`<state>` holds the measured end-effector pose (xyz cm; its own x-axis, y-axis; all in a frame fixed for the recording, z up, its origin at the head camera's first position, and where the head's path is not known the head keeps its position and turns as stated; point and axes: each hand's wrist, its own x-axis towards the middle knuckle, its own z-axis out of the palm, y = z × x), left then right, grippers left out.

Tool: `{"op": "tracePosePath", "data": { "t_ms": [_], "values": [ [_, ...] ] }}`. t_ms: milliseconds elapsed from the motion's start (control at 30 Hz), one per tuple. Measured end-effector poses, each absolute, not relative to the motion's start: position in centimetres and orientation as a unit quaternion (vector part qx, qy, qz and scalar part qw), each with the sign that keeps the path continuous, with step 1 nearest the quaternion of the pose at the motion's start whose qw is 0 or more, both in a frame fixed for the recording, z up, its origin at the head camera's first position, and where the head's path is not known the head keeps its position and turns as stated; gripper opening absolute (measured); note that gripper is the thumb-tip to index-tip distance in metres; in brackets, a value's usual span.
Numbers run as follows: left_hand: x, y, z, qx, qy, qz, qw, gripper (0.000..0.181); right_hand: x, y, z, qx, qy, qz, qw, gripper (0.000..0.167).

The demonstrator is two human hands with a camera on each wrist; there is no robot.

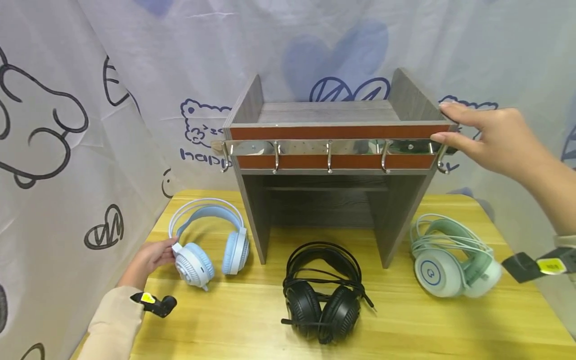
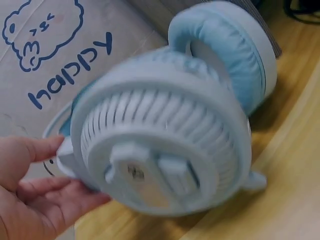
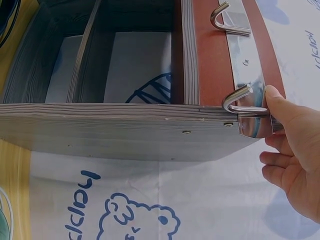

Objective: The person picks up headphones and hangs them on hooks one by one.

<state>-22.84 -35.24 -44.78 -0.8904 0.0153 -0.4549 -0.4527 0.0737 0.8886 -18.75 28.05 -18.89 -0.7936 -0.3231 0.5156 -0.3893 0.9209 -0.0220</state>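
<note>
Light blue headphones [image 1: 194, 265] stand on the table at the left, ear cups down and headband up. My left hand [image 1: 155, 255] pinches them where the headband meets the left ear cup; that ear cup [image 2: 165, 145] fills the left wrist view. A grey wooden shelf [image 1: 258, 210] stands at the back, a metal hook rail [image 1: 310, 147] along its red-brown front board. My right hand [image 1: 499, 137] grips the shelf's upper right front corner. In the right wrist view the thumb [image 3: 280, 105] lies on the rail's end, and the other fingers curl beside it.
Black headphones [image 1: 321, 305] with a bundled cable lie in front of the shelf. Pale green headphones [image 1: 445, 270] lie at the right of the wooden table [image 1: 225, 320]. Several hooks jut from the rail. A white printed curtain [image 1: 135, 165] hangs behind and at the sides.
</note>
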Motion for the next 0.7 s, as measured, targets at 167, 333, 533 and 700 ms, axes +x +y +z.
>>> {"op": "tracePosePath", "data": {
  "t_ms": [167,333,533,700],
  "values": [
    [-21.6,-33.6,-43.1,-0.155,0.753,0.623,0.143,0.044,-18.8,27.9,-18.7,0.177,-0.95,0.078,0.244,0.054],
    [-20.3,-32.4,-42.0,-0.167,0.758,0.621,0.113,0.041,-18.9,27.8,-18.6,0.179,-0.951,0.077,0.239,0.055],
    [-19.4,-31.6,-41.9,-0.165,0.765,0.619,0.064,0.064,-18.9,27.8,-18.7,0.189,-0.946,0.07,0.253,0.053],
    [-19.0,-31.4,-42.4,-0.148,0.765,0.626,0.025,0.065,-18.8,28.0,-18.9,0.196,-0.942,0.054,0.266,0.054]
  ]
}}
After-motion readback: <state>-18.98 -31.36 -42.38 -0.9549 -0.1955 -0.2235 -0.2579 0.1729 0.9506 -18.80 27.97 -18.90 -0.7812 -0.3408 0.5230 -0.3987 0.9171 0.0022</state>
